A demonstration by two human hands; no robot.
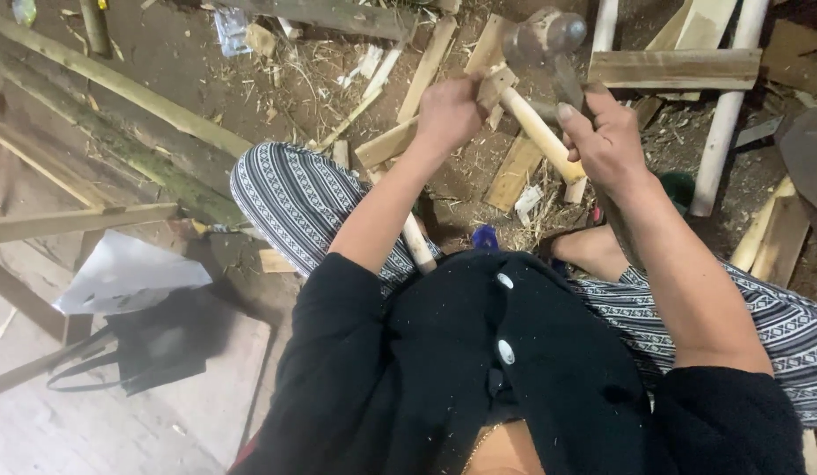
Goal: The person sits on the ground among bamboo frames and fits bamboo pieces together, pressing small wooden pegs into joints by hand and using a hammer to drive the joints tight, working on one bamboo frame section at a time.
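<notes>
Hammer (539, 53) sits at 12 o'clock, my right hand (606, 141) wrapped round its handle; left hand (448, 113) pinches a wood block (496, 86). White sheet (127, 274) at 8 o'clock, dirt floor (189, 66) with offcuts.

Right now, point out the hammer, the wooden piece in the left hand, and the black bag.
hammer (543, 37): head view, on the blurred metal head.
wooden piece (496, 86): head view, on the block end past the left hand's fingers.
black bag (167, 343): head view, on its dark body, lower left.
</notes>
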